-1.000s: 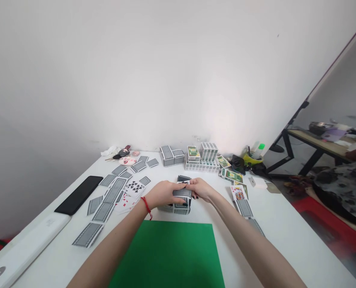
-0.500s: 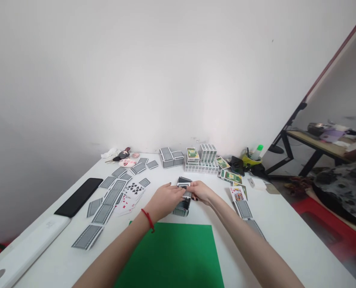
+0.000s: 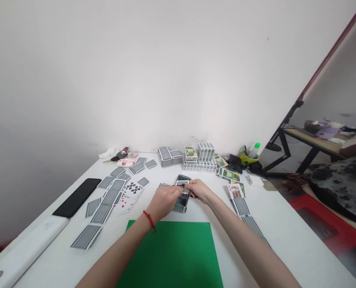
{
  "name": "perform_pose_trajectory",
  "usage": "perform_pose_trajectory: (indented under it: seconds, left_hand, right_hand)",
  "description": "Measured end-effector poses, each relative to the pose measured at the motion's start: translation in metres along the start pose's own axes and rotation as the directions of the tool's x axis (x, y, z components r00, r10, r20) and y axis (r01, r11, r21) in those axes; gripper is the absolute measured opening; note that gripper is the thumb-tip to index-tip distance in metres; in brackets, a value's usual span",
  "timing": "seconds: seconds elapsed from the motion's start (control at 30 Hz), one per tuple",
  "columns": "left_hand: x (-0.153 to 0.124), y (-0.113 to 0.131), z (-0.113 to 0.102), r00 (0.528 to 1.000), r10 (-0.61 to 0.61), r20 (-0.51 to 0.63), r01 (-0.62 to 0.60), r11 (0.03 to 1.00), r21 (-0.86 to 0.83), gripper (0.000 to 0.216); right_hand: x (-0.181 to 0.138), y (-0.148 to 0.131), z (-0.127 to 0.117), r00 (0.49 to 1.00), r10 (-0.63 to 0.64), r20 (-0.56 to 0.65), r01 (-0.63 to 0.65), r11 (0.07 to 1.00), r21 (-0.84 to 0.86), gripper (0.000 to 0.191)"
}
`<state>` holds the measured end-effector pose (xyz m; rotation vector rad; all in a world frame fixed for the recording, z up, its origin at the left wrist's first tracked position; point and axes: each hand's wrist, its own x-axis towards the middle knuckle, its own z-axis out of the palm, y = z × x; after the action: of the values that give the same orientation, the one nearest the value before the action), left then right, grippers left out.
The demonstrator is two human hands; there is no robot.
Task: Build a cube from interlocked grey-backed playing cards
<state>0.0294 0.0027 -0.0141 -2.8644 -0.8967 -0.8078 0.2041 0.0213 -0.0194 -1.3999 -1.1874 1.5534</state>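
Note:
My left hand (image 3: 163, 201), with a red string at the wrist, and my right hand (image 3: 198, 190) meet over a stack of grey-backed playing cards (image 3: 181, 205) just beyond the green mat (image 3: 172, 256). Both hands pinch a small packet of cards (image 3: 184, 188) on top of that stack. Fingers hide most of the packet. Another grey-backed card (image 3: 163, 185) lies just left of my left hand's fingers.
Loose cards (image 3: 109, 200) spread across the white table (image 3: 286, 240) at left, some face up (image 3: 131, 189). More cards (image 3: 241, 206) lie at right. Boxed decks (image 3: 200, 158) stand at the back. A black phone (image 3: 77, 197) and white bar (image 3: 22, 252) lie along the left edge.
My left hand has slid from the stack's left side onto its top, toward my right hand. The view has shifted slightly left.

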Motion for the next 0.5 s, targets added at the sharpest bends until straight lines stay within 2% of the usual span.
perform_pose_trajectory:
  seconds: [0.1,0.17,0.2,0.23,0.27,0.3,0.33,0.37,0.43,0.5]
  left_hand:
    - [0.0,-0.003,-0.01,0.999,-0.021,-0.024,0.018,0.989,-0.149,0.026]
    - [-0.003,-0.001,-0.02,0.983,-0.124,-0.132,0.097,0.977,-0.192,0.026]
    - [-0.006,0.001,-0.025,0.947,-0.229,-0.224,0.184,0.962,-0.202,0.025]
    - [-0.008,0.003,-0.03,0.877,-0.359,-0.319,0.3,0.928,-0.22,0.023]
    - [-0.01,0.006,-0.033,0.783,-0.491,-0.381,0.421,0.87,-0.257,0.023]
    - [-0.011,0.009,-0.036,0.696,-0.606,-0.385,0.519,0.796,-0.312,0.026]
    - [-0.011,0.012,-0.037,0.639,-0.698,-0.322,0.588,0.714,-0.38,0.03]
    - [-0.01,0.015,-0.037,0.613,-0.764,-0.201,0.627,0.625,-0.466,0.032]
    - [-0.006,0.018,-0.034,0.615,-0.782,0.1,0.624,0.404,-0.669,0.033]
    - [0.0,0.018,-0.029,0.613,-0.743,0.269,0.537,0.143,-0.831,0.037]
  right_hand:
    - [-0.002,-0.002,-0.003,1.0,0.017,0.005,-0.017,0.998,0.055,0.026]
    - [-0.005,-0.005,-0.007,1.0,0.018,0.016,-0.02,0.995,0.102,0.025]
    - [-0.007,-0.007,-0.008,1.0,0.018,0.022,-0.021,0.992,0.127,0.023]
    - [-0.009,-0.01,-0.009,0.999,0.018,0.03,-0.023,0.988,0.152,0.022]
    - [-0.011,-0.012,-0.01,0.999,0.02,0.039,-0.026,0.984,0.176,0.02]
    - [-0.013,-0.015,-0.011,0.999,0.021,0.05,-0.03,0.98,0.198,0.018]
    - [-0.014,-0.017,-0.01,0.998,0.022,0.059,-0.034,0.975,0.218,0.017]
    - [-0.016,-0.02,-0.009,0.998,0.022,0.066,-0.037,0.971,0.235,0.016]
    - [-0.017,-0.023,-0.006,0.998,0.016,0.068,-0.033,0.966,0.258,0.016]
    - [-0.018,-0.025,-0.002,0.999,0.002,0.05,-0.016,0.963,0.27,0.017]
